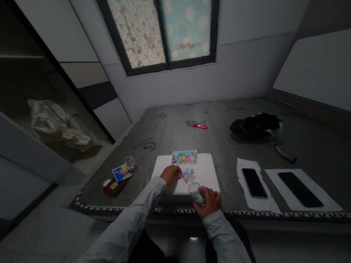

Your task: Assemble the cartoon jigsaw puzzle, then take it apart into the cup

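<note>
A white box (pixel 205 167) is in front of me, with a cartoon picture card (pixel 184 157) lying at its far edge. Nearer on the box sits a small cluster of colourful pieces (pixel 189 174), too small to make out singly. My left hand (pixel 171 175) is closed at the left side of this cluster, fingertips pinched; what they hold, if anything, cannot be made out. Wrapped around a clear jar (pixel 195 189), my right hand (pixel 208 202) keeps it tilted, its mouth towards the pieces. Something small shows inside the jar.
Left of the box lie a blue picture card (pixel 122 172), a small clear bag (pixel 131 163) and a brown case (pixel 114 187). Two phones (pixel 254 183) rest on white sheets at right. Farther back are a red packet (pixel 197 125) and a dark cap (pixel 255 127).
</note>
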`<state>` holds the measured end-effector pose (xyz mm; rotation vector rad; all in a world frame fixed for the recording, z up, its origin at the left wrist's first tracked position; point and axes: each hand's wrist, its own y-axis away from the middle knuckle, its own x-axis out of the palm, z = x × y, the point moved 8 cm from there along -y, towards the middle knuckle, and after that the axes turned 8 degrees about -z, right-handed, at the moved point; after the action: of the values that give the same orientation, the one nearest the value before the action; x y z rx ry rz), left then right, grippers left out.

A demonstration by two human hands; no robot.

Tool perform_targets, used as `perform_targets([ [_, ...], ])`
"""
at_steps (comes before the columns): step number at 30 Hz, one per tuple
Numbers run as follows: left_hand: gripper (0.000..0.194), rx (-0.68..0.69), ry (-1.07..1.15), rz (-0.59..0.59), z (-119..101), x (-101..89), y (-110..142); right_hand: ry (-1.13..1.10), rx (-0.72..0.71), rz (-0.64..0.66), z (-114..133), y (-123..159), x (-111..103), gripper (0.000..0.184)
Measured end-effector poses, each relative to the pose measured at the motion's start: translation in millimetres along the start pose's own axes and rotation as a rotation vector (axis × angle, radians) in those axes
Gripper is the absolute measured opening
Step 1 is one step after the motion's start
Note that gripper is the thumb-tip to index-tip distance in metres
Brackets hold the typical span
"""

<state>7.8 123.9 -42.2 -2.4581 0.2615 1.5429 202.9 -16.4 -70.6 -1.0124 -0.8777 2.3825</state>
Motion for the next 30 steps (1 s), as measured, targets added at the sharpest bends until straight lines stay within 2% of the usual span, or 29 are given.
perform_targets([
  [10,0.015,0.053,0.034,-0.053,-12,-13.5,17,0.024,-0.014,-0.016,1,0,-1,0.052],
  [14,0.015,0.064,0.079,-0.128,-11,-19.4,26,0.025,-0.006,-0.016,1,-1,-1,0.052],
  [17,0.018,0.019,0.144,-0.176,-6,-22.3,32,0.023,-0.019,-0.026,2,0,-1,0.052],
  [24,0.023,-0.156,0.286,-0.176,4,-20.1,37,0.036,-0.011,-0.016,-1,2,2,0.053],
  [27,0.021,-0.126,0.333,-0.198,-5,-28.9,37,0.031,-0.005,-0.006,-2,2,2,0.054],
  [30,0.020,0.002,0.371,-0.226,-30,-43.9,41,0.016,-0.001,-0.001,0,1,1,0.053],
])
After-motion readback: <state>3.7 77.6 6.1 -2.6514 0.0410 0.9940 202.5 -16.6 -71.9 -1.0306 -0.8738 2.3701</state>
